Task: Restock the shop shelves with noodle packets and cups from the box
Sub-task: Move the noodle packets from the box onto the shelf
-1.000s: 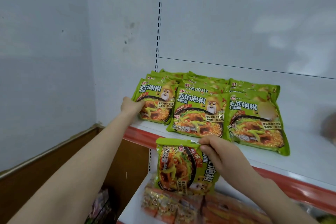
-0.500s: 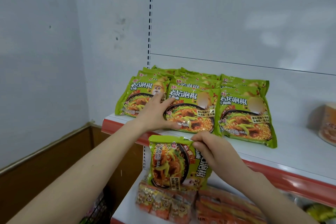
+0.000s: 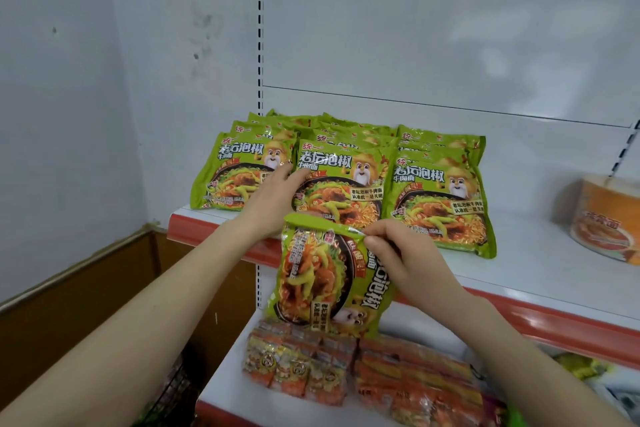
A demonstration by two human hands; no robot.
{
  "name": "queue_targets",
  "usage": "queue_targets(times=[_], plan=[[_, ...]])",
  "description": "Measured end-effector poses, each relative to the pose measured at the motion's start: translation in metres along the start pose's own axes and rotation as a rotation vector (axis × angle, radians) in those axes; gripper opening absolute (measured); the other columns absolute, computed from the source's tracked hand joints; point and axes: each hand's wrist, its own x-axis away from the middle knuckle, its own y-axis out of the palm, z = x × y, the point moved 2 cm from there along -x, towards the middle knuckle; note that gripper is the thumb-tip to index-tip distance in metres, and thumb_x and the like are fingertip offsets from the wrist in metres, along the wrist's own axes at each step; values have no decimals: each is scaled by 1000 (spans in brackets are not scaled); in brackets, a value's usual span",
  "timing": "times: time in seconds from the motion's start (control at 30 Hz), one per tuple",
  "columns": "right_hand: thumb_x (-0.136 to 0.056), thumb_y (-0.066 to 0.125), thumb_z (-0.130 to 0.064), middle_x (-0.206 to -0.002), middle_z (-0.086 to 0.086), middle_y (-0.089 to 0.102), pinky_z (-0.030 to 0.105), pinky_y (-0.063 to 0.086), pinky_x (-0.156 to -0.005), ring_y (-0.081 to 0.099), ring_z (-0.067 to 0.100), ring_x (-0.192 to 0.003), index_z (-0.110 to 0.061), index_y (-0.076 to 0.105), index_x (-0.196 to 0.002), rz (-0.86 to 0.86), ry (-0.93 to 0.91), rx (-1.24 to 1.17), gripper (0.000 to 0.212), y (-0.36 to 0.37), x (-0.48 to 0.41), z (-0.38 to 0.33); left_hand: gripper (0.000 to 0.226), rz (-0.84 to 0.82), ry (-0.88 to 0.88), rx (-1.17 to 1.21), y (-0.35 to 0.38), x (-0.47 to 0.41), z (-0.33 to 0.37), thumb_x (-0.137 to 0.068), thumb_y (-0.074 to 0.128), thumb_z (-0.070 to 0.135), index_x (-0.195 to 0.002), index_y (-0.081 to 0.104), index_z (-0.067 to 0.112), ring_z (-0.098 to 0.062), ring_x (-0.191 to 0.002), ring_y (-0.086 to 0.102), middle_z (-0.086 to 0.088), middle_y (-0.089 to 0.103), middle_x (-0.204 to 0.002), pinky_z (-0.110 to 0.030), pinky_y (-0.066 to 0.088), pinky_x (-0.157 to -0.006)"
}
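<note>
Now, L hand (image 3: 273,198) lies flat w/ straight fingers on shelved green packets (image 3: 440,191), btw left & mid stacks. Held noodle packet (image 3: 311,281) hangs just below, in front of shelf edge (image 3: 554,319); R hand (image 3: 405,253) pinches its top-right corner.

Single head-worn wide-angle view looked forward and slightly down, close to the white shelf (image 3: 536,263) at frame centre, left forearm (image 3: 145,315) and right forearm (image 3: 512,350) entering from the lower corners.
</note>
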Motion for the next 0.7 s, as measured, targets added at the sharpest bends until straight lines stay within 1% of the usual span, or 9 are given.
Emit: queue_targets(times=[0.07,0.13,0.2,0.27,0.33,0.43,0.47,0.57,0.7], plan=[[-93,51,-15,-65,-5,55,16,38,-58,50,10,-65,-22,53,-90,16,33,-21,8,-7,-3,-2,50,133,-22,249,-12,13,3,-90,61,22,-136,43,19,-22,-129,41,-5,45,-139,-35,38,-103],[-92,51,-14,-69,-15,53,9,38,-59,49,2,-60,-16,59,-94,46,50,-22,8,-15,-11,-6,32,176,-91,641,-27,33,10,-91,52,39,-116,59,20,-18,-103,57,2,61,-109,-21,50,-81],[-92,52,-14,-71,-16,52,6,37,-60,49,-2,-65,-9,62,-98,70,43,-28,13,-21,-20,-11,51,49,-118,954,-41,49,17,-78,52,66,-99,63,21,-19,-81,56,3,59,-86,-21,51,-65],[-92,52,-12,-71,-8,55,7,36,-60,49,6,-65,-5,63,-98,73,32,-52,14,-26,-28,-18,58,-62,-126,1072,-48,59,18,-68,57,72,-101,67,25,-14,-70,61,4,67,-89,-24,51,-60],[-92,53,-12,-74,-1,57,8,36,-59,51,12,-68,-5,63,-97,75,9,-73,14,-29,-34,-25,49,-75,-227,1192,-54,66,17,-76,61,57,-114,63,27,-7,-69,67,-4,66,-116,-30,55,-58],[-92,53,-13,-71,-14,53,4,36,-59,51,-9,-66,-11,62,-92,70,-19,-99,10,-28,-37,-34,99,-86,-231,1063,-62,80,15,-45,82,60,-130,47,26,-17,-98,64,-4,62,-118,-40,56,-79],[-91,53,-12,-71,-18,51,3,36,-60,51,-15,-65,-14,60,-90,58,-25,-106,7,-26,-37,-35,101,-93,-212,997,-64,84,16,-47,84,54,-134,44,23,-23,-105,62,-7,61,-120,-40,56,-81],[-90,56,-14,-78,-20,56,2,40,-66,53,-17,-71,-24,57,-87,107,-3,-213,11,-26,-36,-37,67,-77,-171,1066,-69,94,24,-62,71,28,-123,51,10,-18,-87,69,-8,70,-101,-25,58,-61],[-90,56,-19,-88,-6,66,21,49,-80,62,7,-86,-33,57,-84,410,150,-480,15,-38,-29,-24,35,26,-272,1313,-61,104,22,-68,63,22,-101,58,12,-13,-66,70,-3,72,-82,-27,57,-50]])
